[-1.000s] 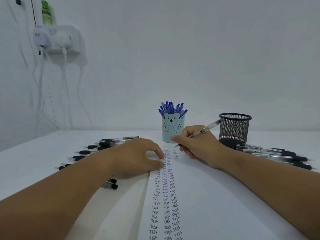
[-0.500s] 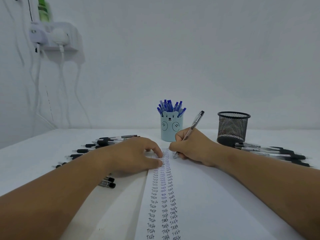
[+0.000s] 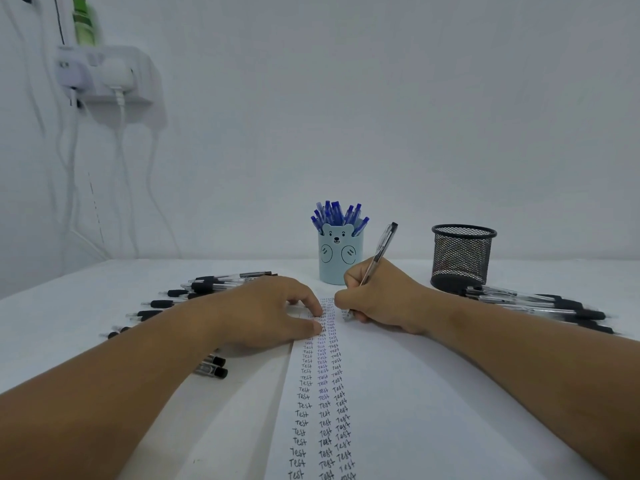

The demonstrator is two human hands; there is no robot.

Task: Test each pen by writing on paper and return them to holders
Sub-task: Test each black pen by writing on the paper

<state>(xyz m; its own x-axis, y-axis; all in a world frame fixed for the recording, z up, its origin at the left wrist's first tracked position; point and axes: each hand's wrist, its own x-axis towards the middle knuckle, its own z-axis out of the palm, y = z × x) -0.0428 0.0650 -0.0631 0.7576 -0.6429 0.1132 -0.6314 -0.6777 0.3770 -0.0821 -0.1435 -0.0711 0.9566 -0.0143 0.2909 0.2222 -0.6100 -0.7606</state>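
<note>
Wall (image 3: 381, 116): plain white, behind the table. A white shelf (image 3: 114, 74) is mounted at upper left, carrying plugs and a green bottle (image 3: 83, 20); white cables (image 3: 121, 174) hang from it.

Table (image 3: 62, 323): white, bearing all items below.

Paper (image 3: 433, 410): white sheet lying flat at centre, running toward the camera. Three columns of the handwritten word "Test" (image 3: 323, 393) run along its left part.

Left hand (image 3: 263, 313): rests palm down on the paper's left edge, fingers bent and fingertips pressing the sheet beside the columns. It holds nothing.

Right hand (image 3: 377, 299): fingers curled tight round a pen (image 3: 375, 263), gripped in writing position. The pen is clear-barrelled with a black top, tilted up and to the right; its tip meets the paper at the head of the rightmost column.

Mesh holder (image 3: 462, 258): black, upright, right of the hand; contents cannot be determined.

Bear holder (image 3: 340, 254): light blue, upright, behind the hands, packed with blue pens (image 3: 337, 213).

Left pens (image 3: 194, 292): black-gripped, lying loose on the table, partly hidden by the left arm.

Right pens (image 3: 540, 306): black-gripped, lying in a row just in front of the mesh holder.
</note>
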